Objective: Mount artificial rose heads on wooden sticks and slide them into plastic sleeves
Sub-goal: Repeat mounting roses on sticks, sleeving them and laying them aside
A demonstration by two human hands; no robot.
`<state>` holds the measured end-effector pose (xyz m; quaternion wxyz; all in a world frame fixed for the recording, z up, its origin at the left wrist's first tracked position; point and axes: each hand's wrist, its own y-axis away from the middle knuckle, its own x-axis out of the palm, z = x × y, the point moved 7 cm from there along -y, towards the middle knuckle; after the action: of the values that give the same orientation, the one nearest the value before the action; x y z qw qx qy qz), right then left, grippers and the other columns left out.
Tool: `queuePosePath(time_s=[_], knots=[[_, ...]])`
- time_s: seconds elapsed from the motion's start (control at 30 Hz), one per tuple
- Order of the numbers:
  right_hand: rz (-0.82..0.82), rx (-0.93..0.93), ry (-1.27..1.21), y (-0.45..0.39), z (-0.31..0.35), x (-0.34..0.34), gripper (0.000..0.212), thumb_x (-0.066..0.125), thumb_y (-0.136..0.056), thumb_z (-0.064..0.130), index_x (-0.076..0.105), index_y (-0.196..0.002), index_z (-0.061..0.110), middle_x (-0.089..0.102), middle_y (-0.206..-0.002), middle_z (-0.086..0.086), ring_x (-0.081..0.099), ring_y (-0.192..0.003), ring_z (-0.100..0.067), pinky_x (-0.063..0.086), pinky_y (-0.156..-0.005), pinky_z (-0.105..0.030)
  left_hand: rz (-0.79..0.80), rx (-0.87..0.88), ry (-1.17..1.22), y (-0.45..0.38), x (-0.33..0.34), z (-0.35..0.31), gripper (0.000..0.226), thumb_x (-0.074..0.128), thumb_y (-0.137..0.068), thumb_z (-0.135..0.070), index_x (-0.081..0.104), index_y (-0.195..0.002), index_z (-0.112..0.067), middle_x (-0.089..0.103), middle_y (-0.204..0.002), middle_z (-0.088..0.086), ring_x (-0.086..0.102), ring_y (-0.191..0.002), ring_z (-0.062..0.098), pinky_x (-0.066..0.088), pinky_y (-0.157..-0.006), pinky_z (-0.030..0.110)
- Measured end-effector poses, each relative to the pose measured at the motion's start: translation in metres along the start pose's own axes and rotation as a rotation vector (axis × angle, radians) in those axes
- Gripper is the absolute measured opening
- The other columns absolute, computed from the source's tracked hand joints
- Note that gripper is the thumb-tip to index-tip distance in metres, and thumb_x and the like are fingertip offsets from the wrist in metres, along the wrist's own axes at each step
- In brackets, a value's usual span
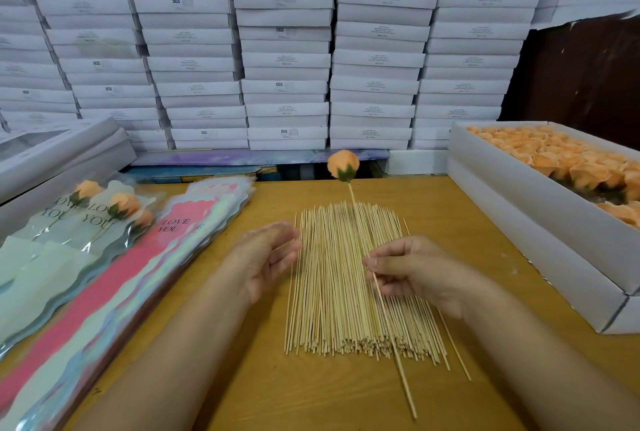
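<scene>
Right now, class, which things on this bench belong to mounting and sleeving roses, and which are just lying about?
Job:
mounted rose in right hand
sticks
rose heads in tray
sleeves
sleeved roses
left hand

Lying about:
stacked boxes
boxes at far left

Back wall is basically all stacked white boxes (284, 60), floor to top, some w/ "SGS" printed on the side. Bench (450, 222) is plain yellowish wood, a bit scuffed. Dark brown panel (588, 77) far right behind the stacks, plus a purple-ish marbled board (242, 157) lying under the boxes.
</scene>
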<state>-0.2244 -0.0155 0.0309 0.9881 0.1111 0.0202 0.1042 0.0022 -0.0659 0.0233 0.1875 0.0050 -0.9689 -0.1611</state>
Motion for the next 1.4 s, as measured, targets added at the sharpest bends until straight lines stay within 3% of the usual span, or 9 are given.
queuePosePath(time_s=[0.17,0.4,0.47,0.6,0.8,0.93,1.1,1.23,1.4], knots=[[-0.075,0.023,-0.138,-0.005,-0.006,-0.005,0.032,0.078,-0.070,0.007,0.072,-0.100,-0.001,0.077,-0.093,-0.015,0.074,-0.075,-0.019,0.059,-0.060,-0.023,-0.161,0.157,-0.173,-0.003,-0.027,-0.035,0.018,0.070,-0.090,-0.005,0.064,-0.105,-0.014,0.075,-0.093,0.007,0.070,-0.069,0.011,0.057,-0.054,0.021],[-0.128,0.016,-0.191,-0.008,-0.010,-0.009,0.021,0.077,-0.076,-0.008,0.073,-0.095,0.000,0.077,-0.093,-0.017,0.075,-0.079,-0.023,0.059,-0.061,-0.024,-0.490,0.494,-0.857,-0.004,-0.089,-0.106,0.030,0.066,-0.094,-0.016,0.069,-0.123,-0.012,0.069,-0.117,0.008,0.062,-0.105,0.024,0.052,-0.094,0.043],[-0.126,0.011,-0.194,-0.008,-0.010,-0.008,0.020,0.077,-0.076,-0.007,0.074,-0.095,0.000,0.077,-0.093,-0.017,0.075,-0.078,-0.023,0.059,-0.061,-0.024,-0.549,0.519,-1.021,-0.006,-0.111,-0.116,0.028,0.065,-0.095,-0.017,0.070,-0.121,-0.008,0.070,-0.117,0.012,0.062,-0.097,0.024,0.052,-0.087,0.043],[-0.108,-0.002,-0.207,-0.008,-0.008,-0.007,0.019,0.076,-0.077,-0.007,0.075,-0.094,0.001,0.077,-0.093,-0.017,0.075,-0.079,-0.023,0.059,-0.062,-0.024,-0.633,0.443,-1.222,-0.010,-0.160,-0.120,0.020,0.068,-0.094,-0.020,0.076,-0.103,-0.005,0.071,-0.087,0.013,0.060,-0.076,0.027,0.050,-0.073,0.041],[-0.093,-0.008,-0.209,-0.008,-0.007,-0.005,0.015,0.076,-0.078,-0.008,0.078,-0.085,0.005,0.076,-0.095,-0.018,0.075,-0.079,-0.022,0.060,-0.062,-0.024,-0.626,0.213,-1.258,-0.011,-0.202,-0.106,0.041,0.077,-0.084,-0.045,0.073,-0.075,-0.006,0.069,-0.067,0.016,0.063,-0.068,0.032,0.049,-0.063,0.035],[-0.092,-0.016,-0.186,-0.008,-0.007,-0.005,0.016,0.076,-0.078,-0.007,0.081,-0.078,0.009,0.077,-0.096,-0.016,0.075,-0.080,-0.021,0.059,-0.063,-0.023,-0.666,0.223,-1.244,-0.011,-0.210,-0.110,0.054,0.081,-0.079,-0.049,0.072,-0.105,-0.003,0.071,-0.088,0.017,0.063,-0.081,0.035,0.051,-0.072,0.039],[-0.086,-0.022,-0.181,-0.009,-0.008,-0.005,0.018,0.077,-0.076,-0.005,0.081,-0.078,0.012,0.077,-0.097,-0.015,0.075,-0.081,-0.021,0.059,-0.063,-0.023,-0.629,0.166,-1.274,-0.016,-0.214,-0.110,0.068,0.078,-0.080,-0.054,0.065,-0.117,0.002,0.066,-0.106,0.022,0.059,-0.088,0.036,0.048,-0.080,0.040],[-0.083,-0.028,-0.173,-0.010,-0.008,-0.006,0.016,0.078,-0.075,-0.004,0.081,-0.080,0.011,0.077,-0.096,-0.016,0.075,-0.080,-0.021,0.059,-0.064,-0.023,-0.662,0.221,-1.234,-0.012,-0.211,-0.115,0.041,0.085,-0.075,-0.047,0.062,-0.079,-0.013,0.063,-0.084,0.014,0.058,-0.075,0.031,0.047,-0.071,0.037],[-0.085,-0.032,-0.179,-0.010,-0.009,-0.007,0.014,0.080,-0.072,-0.004,0.080,-0.080,0.008,0.076,-0.097,-0.017,0.074,-0.079,-0.022,0.059,-0.063,-0.024,-0.658,0.265,-1.285,-0.006,-0.201,-0.120,0.035,0.087,-0.075,-0.037,0.058,-0.066,-0.019,0.057,-0.066,0.003,0.053,-0.065,0.023,0.042,-0.061,0.032]])
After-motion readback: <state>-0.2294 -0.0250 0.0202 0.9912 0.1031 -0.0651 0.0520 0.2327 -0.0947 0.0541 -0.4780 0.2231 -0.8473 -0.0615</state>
